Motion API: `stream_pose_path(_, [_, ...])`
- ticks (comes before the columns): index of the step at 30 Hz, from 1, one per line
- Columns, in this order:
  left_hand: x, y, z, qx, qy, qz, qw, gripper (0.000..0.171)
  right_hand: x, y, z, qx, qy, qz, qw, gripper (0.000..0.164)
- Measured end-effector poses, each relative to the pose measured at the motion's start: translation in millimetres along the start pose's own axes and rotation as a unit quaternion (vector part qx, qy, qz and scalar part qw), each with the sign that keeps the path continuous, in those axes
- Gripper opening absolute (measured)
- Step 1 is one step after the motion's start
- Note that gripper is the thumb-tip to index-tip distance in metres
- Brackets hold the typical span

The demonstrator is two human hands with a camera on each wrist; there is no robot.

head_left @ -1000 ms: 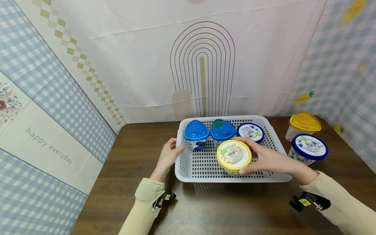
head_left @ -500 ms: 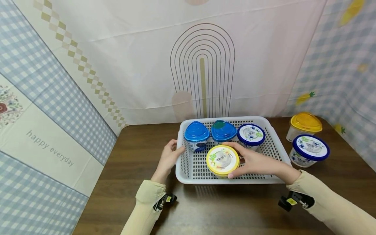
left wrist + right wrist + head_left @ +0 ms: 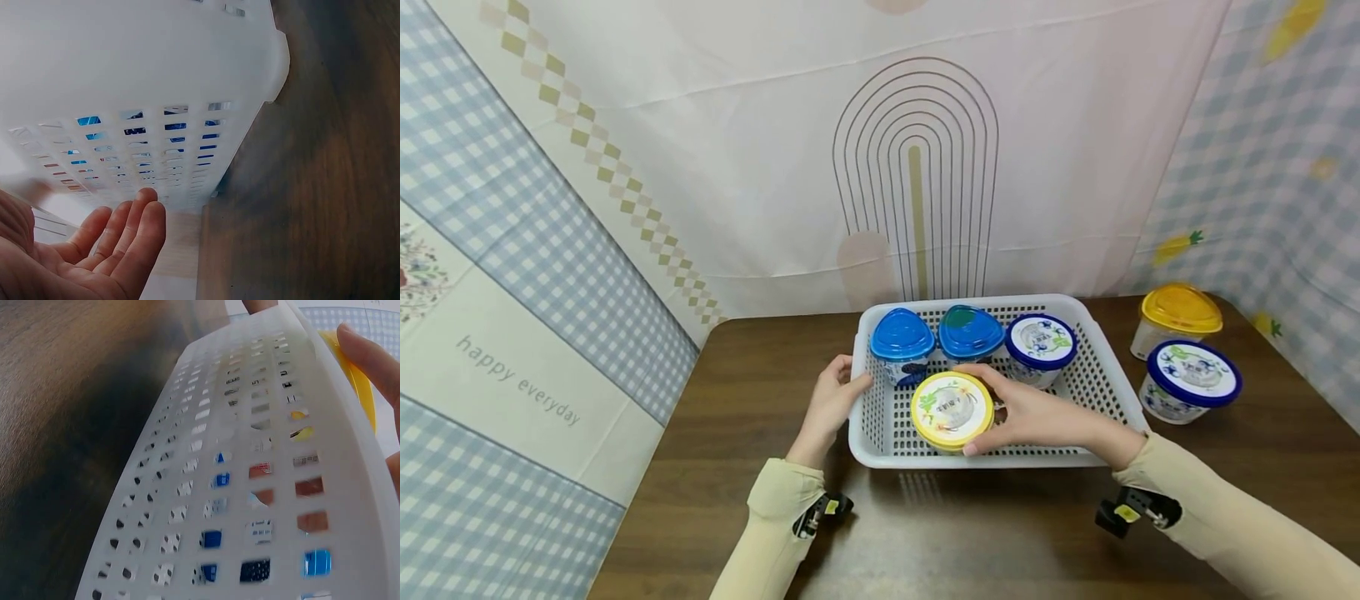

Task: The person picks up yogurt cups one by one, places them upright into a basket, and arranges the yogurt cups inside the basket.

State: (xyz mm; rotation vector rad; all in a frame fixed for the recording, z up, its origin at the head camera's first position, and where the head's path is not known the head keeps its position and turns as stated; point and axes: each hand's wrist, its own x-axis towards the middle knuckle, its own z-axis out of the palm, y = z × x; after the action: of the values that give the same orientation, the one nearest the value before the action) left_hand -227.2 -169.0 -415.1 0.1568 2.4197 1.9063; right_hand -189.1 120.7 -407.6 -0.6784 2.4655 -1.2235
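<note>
My right hand [image 3: 1037, 414] grips a round tub with a yellow-rimmed white lid [image 3: 952, 411], thumb in front and fingers behind. The tub is low in the front left of a white plastic basket [image 3: 970, 461]; whether it touches the floor is hidden. At the basket's left rim is my left hand [image 3: 827, 400], thumb over the edge. In the left wrist view its fingers [image 3: 140, 240] lie outside the perforated wall. Behind the held tub stand two blue-lidded cups [image 3: 902, 333] and a tub with a dark-blue-rimmed lid [image 3: 1041, 340].
Right of the basket, on the brown wooden table [image 3: 760, 358], stand a yellow-lidded cup [image 3: 1182, 312] and another dark-blue-rimmed tub [image 3: 1195, 375]. A patterned cloth [image 3: 760, 167] hangs behind the table.
My right hand has carried the yellow-rimmed tub left, from the basket's front middle to its front left. My left hand stays at the rim.
</note>
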Motion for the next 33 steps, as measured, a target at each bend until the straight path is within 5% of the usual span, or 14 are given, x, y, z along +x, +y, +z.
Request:
stream_pose_path(10, [-0.6,1.0,1.4,0.003,0.002,0.001,1.0,0.03,12,-7,11,0.001,0.001,0.014,1.0,0.105])
stream_pose_path(20, [23.9,-39.4,2.9,-0.001,0.016,0.003,0.9999,0.03,20,-12,19,0.001,0.014,0.021,1.0,0.105])
stream_pose_path(33, [24.3,-42.7,3.4,-0.005,0.02,-0.002,0.9998,0.03,34,-18,25,-0.023,-0.013,0.043,0.999,0.109])
